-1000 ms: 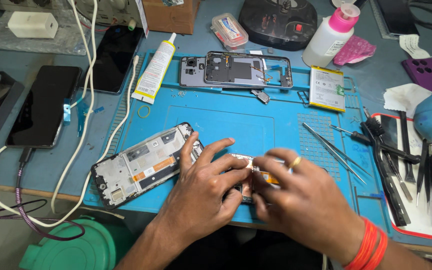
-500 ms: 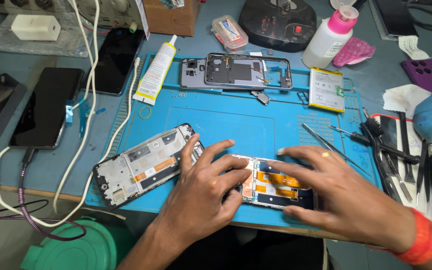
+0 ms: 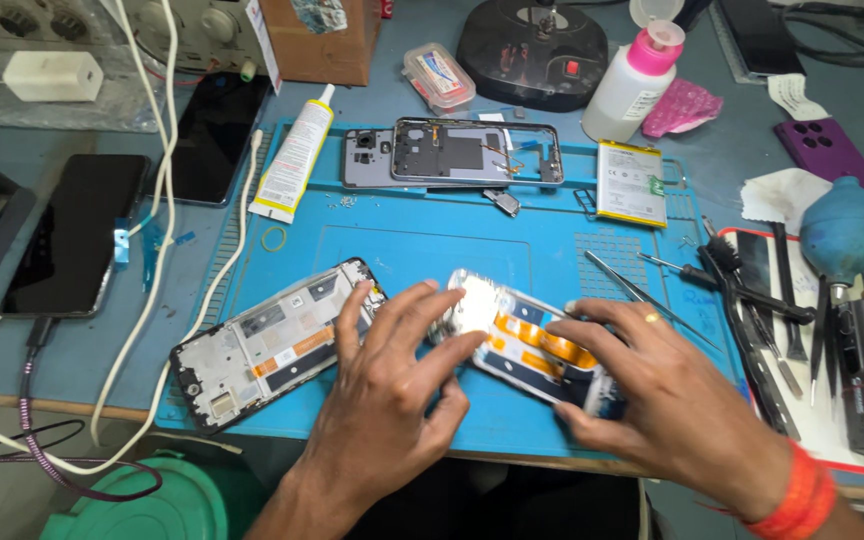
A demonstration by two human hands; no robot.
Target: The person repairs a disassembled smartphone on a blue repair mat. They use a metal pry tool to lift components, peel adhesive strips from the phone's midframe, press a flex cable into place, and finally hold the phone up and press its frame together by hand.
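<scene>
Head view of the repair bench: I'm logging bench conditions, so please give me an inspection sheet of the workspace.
Surface: blue repair mat on a grey-blue table.
Job's things: phone display panel with orange flex strips, lying on the mat; opened phone frame to its left.
Clutter: second dismantled phone, battery, glue tube, pink-capped bottle, tweezers, hand tools, blue air blower.
Grippers: left hand fingers on the panel's upper end; right hand grips its lower end.
Cables: white cables run down the left side; one plugs into a black phone.
Surroundings: green bin lid below the table edge.
</scene>
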